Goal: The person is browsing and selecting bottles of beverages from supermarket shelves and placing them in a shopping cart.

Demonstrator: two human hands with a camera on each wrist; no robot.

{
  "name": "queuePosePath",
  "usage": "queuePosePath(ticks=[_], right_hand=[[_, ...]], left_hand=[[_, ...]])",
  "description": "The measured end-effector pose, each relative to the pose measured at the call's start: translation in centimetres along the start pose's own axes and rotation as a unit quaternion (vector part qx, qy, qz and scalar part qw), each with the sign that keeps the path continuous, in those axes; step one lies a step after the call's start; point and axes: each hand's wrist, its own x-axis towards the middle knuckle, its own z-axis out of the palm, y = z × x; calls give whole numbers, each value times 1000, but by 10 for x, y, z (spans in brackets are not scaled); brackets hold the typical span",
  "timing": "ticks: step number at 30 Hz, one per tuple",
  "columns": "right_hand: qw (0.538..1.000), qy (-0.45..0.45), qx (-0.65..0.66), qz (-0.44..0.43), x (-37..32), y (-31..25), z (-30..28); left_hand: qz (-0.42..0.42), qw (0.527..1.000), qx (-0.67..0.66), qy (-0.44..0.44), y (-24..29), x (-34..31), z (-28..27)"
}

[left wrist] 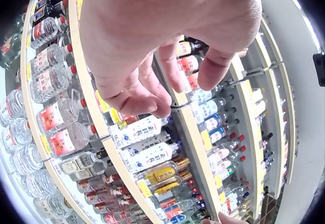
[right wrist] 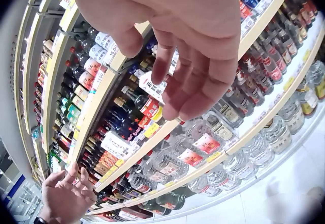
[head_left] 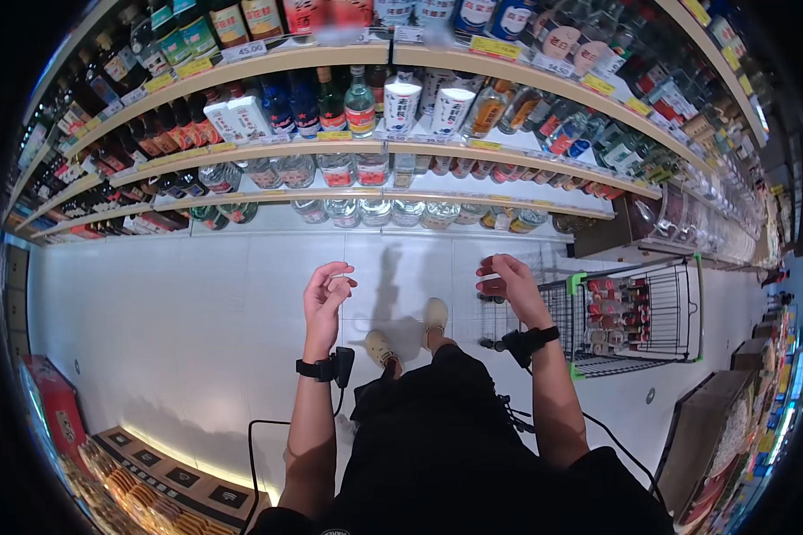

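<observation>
Both hands are held out over the floor in front of the liquor shelves, a gap apart. My left hand [head_left: 326, 301] has loosely bent fingers with nothing in them; the left wrist view shows the same hand [left wrist: 172, 36] overlapping the shelved bottles. Beside the trolley, my right hand [head_left: 511, 283] hangs with relaxed fingers, holding nothing. In the right wrist view its fingers [right wrist: 190, 82] overlap a green bottle with a red label [right wrist: 147, 104]. White bottles with dark lettering [head_left: 401, 109] stand on a middle shelf, and large clear jugs [head_left: 341, 212] line the lowest one.
A wire shopping trolley [head_left: 682, 308] with green corners stands at the right, carrying several red-labelled goods. Pale tiled floor [head_left: 178, 312] runs between the shelves and the person's beige shoes [head_left: 434, 314]. A low display of packaged goods [head_left: 143, 490] sits at the lower left.
</observation>
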Motion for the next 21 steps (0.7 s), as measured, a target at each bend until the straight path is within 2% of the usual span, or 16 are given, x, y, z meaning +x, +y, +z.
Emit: queuePosePath(ticks=[2, 6, 14, 21], right_hand=[[1000, 25, 6, 5, -22, 4, -16], [997, 68, 26, -15, -44, 20, -55], [992, 117, 39, -42, -88, 22, -137], [973, 199, 100, -59, -133, 61, -243]], left_hand=[[4, 1000, 14, -18, -10, -4, 0], [-6, 1000, 5, 0, -13, -9, 26], [5, 997, -10, -73, -31, -5, 116], [-25, 993, -1, -118, -62, -24, 204]])
